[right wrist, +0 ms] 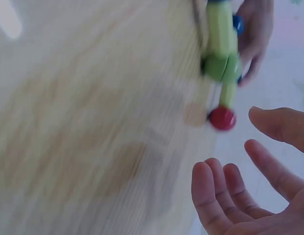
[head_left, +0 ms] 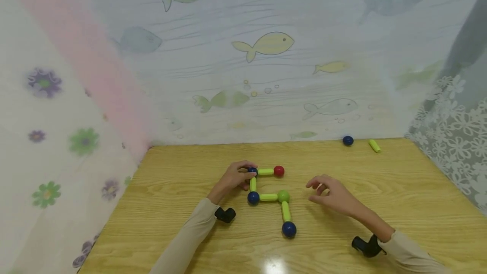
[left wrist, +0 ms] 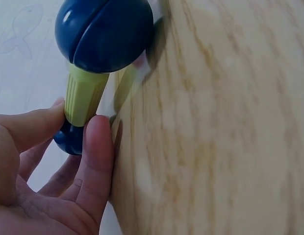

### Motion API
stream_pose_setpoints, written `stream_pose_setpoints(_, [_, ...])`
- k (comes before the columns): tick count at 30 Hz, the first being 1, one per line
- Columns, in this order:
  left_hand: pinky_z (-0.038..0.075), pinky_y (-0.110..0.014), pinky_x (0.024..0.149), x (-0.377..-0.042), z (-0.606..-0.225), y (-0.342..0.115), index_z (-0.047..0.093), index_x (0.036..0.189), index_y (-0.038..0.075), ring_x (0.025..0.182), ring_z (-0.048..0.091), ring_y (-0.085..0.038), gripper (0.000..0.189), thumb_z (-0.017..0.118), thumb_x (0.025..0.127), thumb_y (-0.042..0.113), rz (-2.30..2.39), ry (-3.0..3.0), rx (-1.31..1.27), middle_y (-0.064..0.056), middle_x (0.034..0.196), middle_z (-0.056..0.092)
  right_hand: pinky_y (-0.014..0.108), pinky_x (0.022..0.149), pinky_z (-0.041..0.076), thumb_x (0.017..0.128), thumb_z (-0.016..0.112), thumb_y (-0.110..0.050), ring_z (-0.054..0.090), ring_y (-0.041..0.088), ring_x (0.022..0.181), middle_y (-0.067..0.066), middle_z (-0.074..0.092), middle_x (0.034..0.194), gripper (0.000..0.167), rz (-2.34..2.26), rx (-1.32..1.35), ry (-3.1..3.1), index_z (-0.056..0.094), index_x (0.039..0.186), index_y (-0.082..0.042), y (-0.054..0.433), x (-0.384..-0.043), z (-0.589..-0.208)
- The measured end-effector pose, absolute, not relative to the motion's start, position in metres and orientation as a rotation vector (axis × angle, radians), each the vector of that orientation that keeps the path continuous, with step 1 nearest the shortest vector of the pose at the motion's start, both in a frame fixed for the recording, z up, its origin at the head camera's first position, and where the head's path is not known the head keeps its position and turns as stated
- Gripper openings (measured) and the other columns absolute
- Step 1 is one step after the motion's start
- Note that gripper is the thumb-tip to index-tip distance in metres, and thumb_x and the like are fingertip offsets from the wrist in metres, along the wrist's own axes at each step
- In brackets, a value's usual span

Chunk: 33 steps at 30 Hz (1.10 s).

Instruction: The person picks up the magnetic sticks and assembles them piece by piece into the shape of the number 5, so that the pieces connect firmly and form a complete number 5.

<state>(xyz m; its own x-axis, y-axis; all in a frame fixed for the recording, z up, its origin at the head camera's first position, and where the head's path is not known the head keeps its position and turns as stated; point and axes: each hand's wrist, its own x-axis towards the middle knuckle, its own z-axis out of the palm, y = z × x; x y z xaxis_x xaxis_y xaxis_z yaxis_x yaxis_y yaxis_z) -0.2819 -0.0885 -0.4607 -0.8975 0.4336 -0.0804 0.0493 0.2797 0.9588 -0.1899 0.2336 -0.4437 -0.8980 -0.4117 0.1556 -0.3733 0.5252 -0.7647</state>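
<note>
A chain of yellow-green rods and coloured balls lies on the wooden table (head_left: pixel 160 215). At its upper left corner my left hand (head_left: pixel 234 176) pinches a dark blue ball (head_left: pixel 253 171) between thumb and fingers. From that ball one rod (head_left: pixel 266 172) runs to a red ball (head_left: pixel 279 171), another (head_left: pixel 253 184) to a second blue ball (head_left: pixel 253 198). Further along come a green ball (head_left: pixel 283 196) and a third blue ball (head_left: pixel 289 229). To the right of the chain, my right hand (head_left: pixel 332 195) hovers with relaxed fingers and holds nothing.
Near the table's back edge lie a loose dark blue ball (head_left: pixel 348 140) and a loose yellow-green rod (head_left: pixel 374 146). A wall covering with drawn fish (head_left: pixel 274 43) rises behind the table. Lace with flowers (head_left: pixel 460 134) hangs at the right.
</note>
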Motion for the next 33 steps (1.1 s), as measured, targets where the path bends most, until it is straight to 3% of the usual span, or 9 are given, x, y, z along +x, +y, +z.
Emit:
stream_pose_setpoints(11, [0.056, -0.045, 0.063, -0.269, -0.443, -0.092, 0.055, 0.126, -0.005, 0.086, 0.057, -0.047, 0.034, 0.058, 0.094, 0.006, 1.650, 2.194, 0.461, -0.025, 0.111, 0.057, 0.033, 0.066, 0.052, 0.090, 0.067, -0.018, 0.058, 0.033, 0.092, 0.024, 0.057, 0.109, 0.033, -1.316, -0.325, 2.919, 0.060, 0.114, 0.003, 0.296, -0.234, -0.443])
stream_pose_setpoints(15, [0.055, -0.044, 0.061, -0.269, -0.443, -0.091, 0.056, 0.125, -0.005, 0.084, 0.058, -0.044, 0.033, 0.059, 0.094, 0.006, 1.657, 2.206, 0.458, -0.023, 0.113, 0.056, 0.044, 0.070, 0.052, 0.091, 0.065, -0.018, 0.055, 0.042, 0.097, 0.029, 0.054, 0.111, 0.035, -1.268, -0.240, 3.027, 0.057, 0.116, 0.005, 0.322, -0.248, -0.443])
stream_pose_setpoints(21, [0.056, -0.043, 0.060, -0.270, -0.445, -0.090, 0.057, 0.124, -0.004, 0.079, 0.059, -0.046, 0.032, 0.059, 0.094, 0.006, 1.663, 2.197, 0.458, -0.020, 0.112, 0.057, 0.056, 0.072, 0.046, 0.091, 0.061, -0.011, 0.053, 0.047, 0.091, 0.035, 0.053, 0.107, 0.031, -1.232, -0.110, 3.248, 0.057, 0.112, 0.011, 0.361, -0.269, -0.452])
stream_pose_setpoints(33, [0.055, -0.040, 0.058, -0.270, -0.446, -0.090, 0.058, 0.123, -0.003, 0.066, 0.060, -0.034, 0.031, 0.060, 0.094, 0.007, 1.666, 2.205, 0.435, -0.018, 0.110, 0.057, 0.050, 0.068, 0.041, 0.096, 0.053, -0.023, 0.036, 0.054, 0.108, 0.041, 0.036, 0.123, 0.057, -1.424, 0.446, 3.086, 0.037, 0.133, 0.016, 0.405, -0.295, -0.460])
